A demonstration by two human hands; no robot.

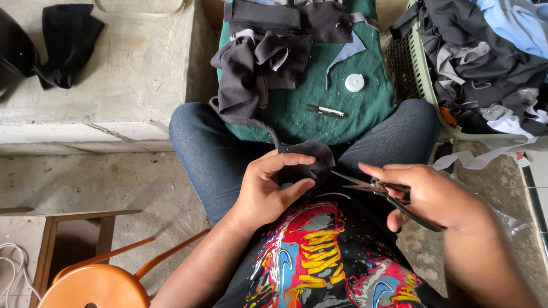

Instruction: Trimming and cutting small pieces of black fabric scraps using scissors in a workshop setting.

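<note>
My left hand [269, 188] pinches a small piece of dark fabric [308, 158] over my lap, thumb and fingers closed on its edge. In my right hand [431, 194] are black-handled scissors [374, 187], their blades open and pointing left at the fabric's edge. A green cushion [342, 108] lies across my knees beyond the hands. On it sit a heap of dark fabric scraps [257, 68], a small thread snipper [325, 110] and a white round cap [354, 82].
A green plastic basket [422, 74] full of dark and pale blue cloth pieces stands at the right. A concrete ledge [114, 74] at the left carries a black cloth [65, 43]. An orange stool [97, 285] and a wooden frame [74, 228] are at lower left.
</note>
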